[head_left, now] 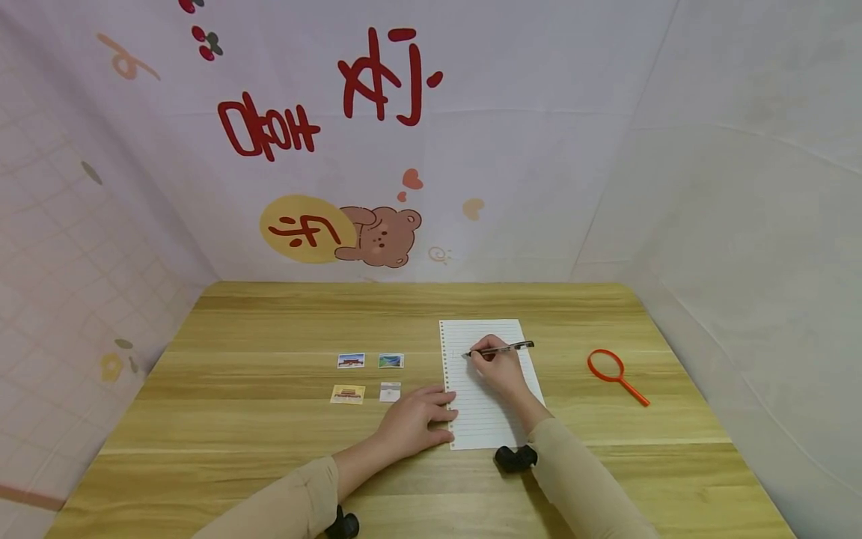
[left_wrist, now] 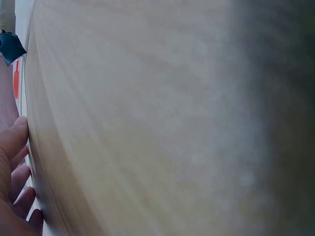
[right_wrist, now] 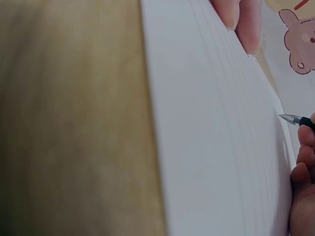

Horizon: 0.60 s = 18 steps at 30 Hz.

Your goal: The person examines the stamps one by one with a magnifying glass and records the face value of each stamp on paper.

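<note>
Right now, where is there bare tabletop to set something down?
Bare patches: the tabletop left of the four stamps, and the strip between the lined sheet and the red magnifying glass. Crowded: the sheet, with the left hand on its left edge, close to the stamps, and the right hand holding a pen over it.

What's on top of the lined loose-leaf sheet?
On the lined loose-leaf sheet: the right hand, gripping a black pen, and the fingertips of the left hand along its left edge. Any writing beneath the hands or right forearm is covered.
</note>
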Each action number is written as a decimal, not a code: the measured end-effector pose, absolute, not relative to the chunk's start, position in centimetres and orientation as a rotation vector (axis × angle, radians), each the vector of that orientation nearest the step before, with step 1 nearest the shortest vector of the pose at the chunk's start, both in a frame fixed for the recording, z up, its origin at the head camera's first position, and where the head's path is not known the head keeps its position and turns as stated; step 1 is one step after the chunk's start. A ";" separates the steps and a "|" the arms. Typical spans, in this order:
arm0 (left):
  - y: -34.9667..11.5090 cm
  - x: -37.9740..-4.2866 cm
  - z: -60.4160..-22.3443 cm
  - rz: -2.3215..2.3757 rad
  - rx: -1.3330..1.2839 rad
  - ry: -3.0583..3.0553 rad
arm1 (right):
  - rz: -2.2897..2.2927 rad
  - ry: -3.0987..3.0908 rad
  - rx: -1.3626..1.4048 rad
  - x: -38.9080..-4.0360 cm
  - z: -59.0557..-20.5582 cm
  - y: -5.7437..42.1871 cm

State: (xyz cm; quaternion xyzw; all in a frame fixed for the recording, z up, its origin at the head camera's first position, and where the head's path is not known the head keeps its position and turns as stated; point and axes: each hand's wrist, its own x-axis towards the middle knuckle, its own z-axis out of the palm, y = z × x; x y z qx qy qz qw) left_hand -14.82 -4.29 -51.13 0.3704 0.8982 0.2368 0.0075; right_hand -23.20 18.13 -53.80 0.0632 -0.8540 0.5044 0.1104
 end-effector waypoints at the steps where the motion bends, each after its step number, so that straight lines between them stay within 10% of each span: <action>1: -4.3 -14.8 -51.1 0.739 1.160 2.809 | 1.490 -2.507 0.190 -23.2 -53.8 18.1; 18: -4.4 -14.8 -51.1 0.748 1.174 2.806 | 1.503 -2.484 0.180 -23.2 -54.0 18.1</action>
